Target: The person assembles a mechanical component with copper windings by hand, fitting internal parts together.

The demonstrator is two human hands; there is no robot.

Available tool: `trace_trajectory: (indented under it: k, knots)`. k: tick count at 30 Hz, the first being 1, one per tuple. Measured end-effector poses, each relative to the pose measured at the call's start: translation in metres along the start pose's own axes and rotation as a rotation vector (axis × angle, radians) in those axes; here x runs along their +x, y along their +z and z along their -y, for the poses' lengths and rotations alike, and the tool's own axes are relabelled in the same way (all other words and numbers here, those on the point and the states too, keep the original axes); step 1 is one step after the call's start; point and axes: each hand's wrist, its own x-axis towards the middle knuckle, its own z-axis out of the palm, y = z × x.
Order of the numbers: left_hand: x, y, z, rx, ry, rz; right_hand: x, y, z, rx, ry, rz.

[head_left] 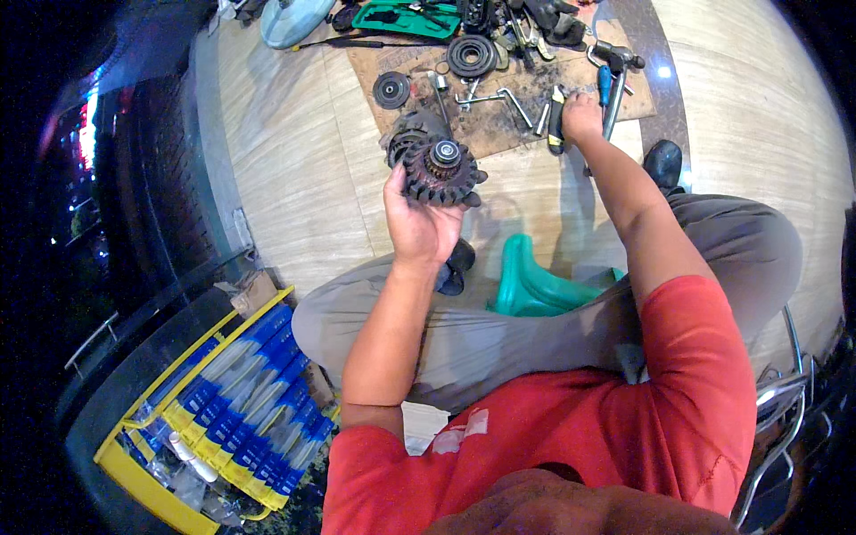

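My left hand (421, 230) is raised over the floor, its fingers and thumb around a dark, greasy rotor (440, 185) with fin-like teeth and a round bearing on its shaft. Behind the rotor shows a dark ribbed metal part (412, 132); whether it is joined to the rotor I cannot tell. My right hand (583, 119) reaches down to the right part of a stained cardboard sheet (428, 62), fingers curled in. What they hold, if anything, is hidden. Close by lie a yellow-and-black handled tool (556, 123), a blue-handled screwdriver (604, 86) and a hammer (617, 100).
Grooved pulleys (472, 57), a small black wheel (391, 90), an L-shaped wrench (515, 107) and a socket (542, 119) lie on the cardboard. Behind sits a green tool case (406, 20). A green plastic stool (544, 290) stands between my legs; a yellow rack (241, 401) is at left.
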Motion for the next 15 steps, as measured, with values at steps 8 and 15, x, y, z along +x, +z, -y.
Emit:
trace_trajectory:
  k: [8,15]
  knots:
    - [-0.003,0.021,-0.008,-0.012,0.060,0.135,0.014,-0.015,-0.025,1.351,0.297,0.264]
    - [-0.022,0.040,-0.018,-0.064,0.052,0.179,-0.044,-0.199,-0.011,2.411,-0.513,0.562]
